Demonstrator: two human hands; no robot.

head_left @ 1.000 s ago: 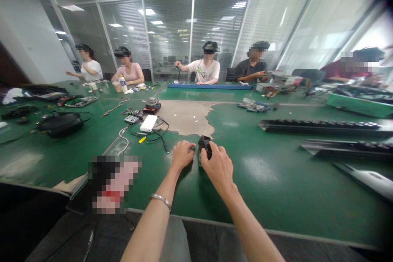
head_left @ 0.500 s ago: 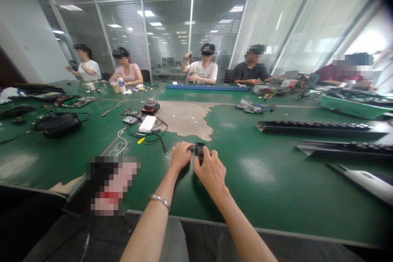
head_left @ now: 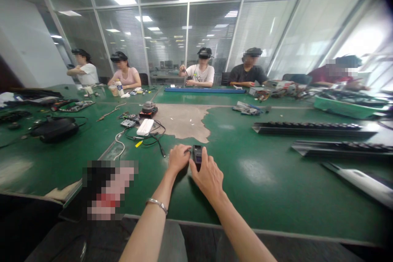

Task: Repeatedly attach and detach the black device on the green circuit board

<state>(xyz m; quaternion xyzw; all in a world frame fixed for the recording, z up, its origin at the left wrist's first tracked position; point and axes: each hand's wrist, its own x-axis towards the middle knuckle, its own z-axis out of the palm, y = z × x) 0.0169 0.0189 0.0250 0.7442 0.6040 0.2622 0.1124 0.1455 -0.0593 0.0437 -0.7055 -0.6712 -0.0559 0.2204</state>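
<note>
A small black device (head_left: pixel 197 154) stands on the green table (head_left: pixel 270 180) just in front of me. My right hand (head_left: pixel 208 176) is wrapped around its near side and grips it. My left hand (head_left: pixel 177 158), with a silver bracelet on the wrist, is curled into a fist right beside the device, with its fingertips at the device's left edge. What those fingers pinch, if anything, is hidden.
A white power bank (head_left: pixel 145 127) with tangled black cables lies ahead on the left, next to a worn brown patch (head_left: pixel 184 120). Long black strips (head_left: pixel 313 128) lie to the right, a black pouch (head_left: pixel 55 129) to the left. Several people sit along the far side.
My right hand has turned the black device from tilted to upright and drawn it slightly nearer. The left hand stayed beside it. The view shifted a little.
</note>
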